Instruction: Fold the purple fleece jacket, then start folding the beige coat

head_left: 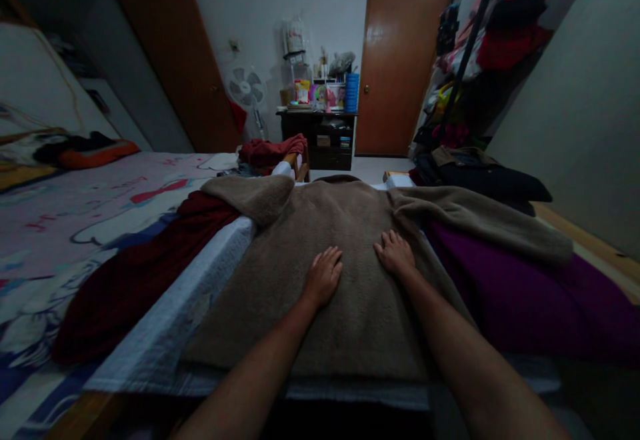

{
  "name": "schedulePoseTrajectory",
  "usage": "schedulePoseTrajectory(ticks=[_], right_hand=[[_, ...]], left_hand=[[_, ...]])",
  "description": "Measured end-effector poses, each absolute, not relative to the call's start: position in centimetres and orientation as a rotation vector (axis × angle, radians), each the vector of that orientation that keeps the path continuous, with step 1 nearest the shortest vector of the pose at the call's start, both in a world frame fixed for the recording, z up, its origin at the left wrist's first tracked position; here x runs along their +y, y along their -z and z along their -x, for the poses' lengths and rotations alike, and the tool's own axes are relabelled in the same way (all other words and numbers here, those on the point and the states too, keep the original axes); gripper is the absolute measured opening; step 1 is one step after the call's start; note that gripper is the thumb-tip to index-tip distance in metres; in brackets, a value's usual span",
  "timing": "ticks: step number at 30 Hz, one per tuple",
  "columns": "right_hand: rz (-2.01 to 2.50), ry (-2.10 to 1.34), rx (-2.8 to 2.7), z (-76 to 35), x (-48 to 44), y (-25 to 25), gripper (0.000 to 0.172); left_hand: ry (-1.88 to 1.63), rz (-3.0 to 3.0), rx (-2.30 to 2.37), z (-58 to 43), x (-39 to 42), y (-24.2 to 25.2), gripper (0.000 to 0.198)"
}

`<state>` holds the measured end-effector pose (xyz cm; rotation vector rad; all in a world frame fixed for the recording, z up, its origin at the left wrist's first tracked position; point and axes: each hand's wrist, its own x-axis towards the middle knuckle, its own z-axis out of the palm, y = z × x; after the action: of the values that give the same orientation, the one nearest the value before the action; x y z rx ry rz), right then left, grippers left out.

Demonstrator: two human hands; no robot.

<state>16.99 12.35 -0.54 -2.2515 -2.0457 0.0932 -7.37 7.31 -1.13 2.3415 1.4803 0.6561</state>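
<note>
A fuzzy grey-brown sweater (350, 340) lies spread out over a surface covered with a white cloth (165, 333). One sleeve reaches to the left and the other to the right. My left hand (324, 277) rests flat on the middle of the sweater, its fingers stretched out. On the sweater's right side lies my right hand (395, 253), palm down with the fingers slightly apart. Neither hand grips anything. Under the left sleeve is a dark red garment (135, 287), and a purple cloth (530, 293) lies under the right sleeve.
A bed with a patterned blanket (110, 193) stands on the left. Folded dark clothes (485, 173) are stacked at the right, and a red garment (273, 150) lies at the back. Farther off are a fan (247, 87), a black cabinet (317, 140) and a wooden door (395, 60).
</note>
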Motion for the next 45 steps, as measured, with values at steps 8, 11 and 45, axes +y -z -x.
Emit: schedulePoseTrajectory(ticks=[8,11,45], right_hand=[[2.145,0.023,-1.956,-16.3,11.6,0.2,0.041],[1.994,0.0,-2.049,-13.4,9.6,0.3,0.045],[1.765,-0.086,-2.281,-11.0,1.1,0.7,0.045]], left_hand=[[-0.508,-2.474,1.48,6.9,7.4,1.3,0.045],[-0.512,-2.501,1.491,6.7,7.4,1.4,0.045],[-0.599,-2.431,1.384,8.2,2.6,0.6,0.039]])
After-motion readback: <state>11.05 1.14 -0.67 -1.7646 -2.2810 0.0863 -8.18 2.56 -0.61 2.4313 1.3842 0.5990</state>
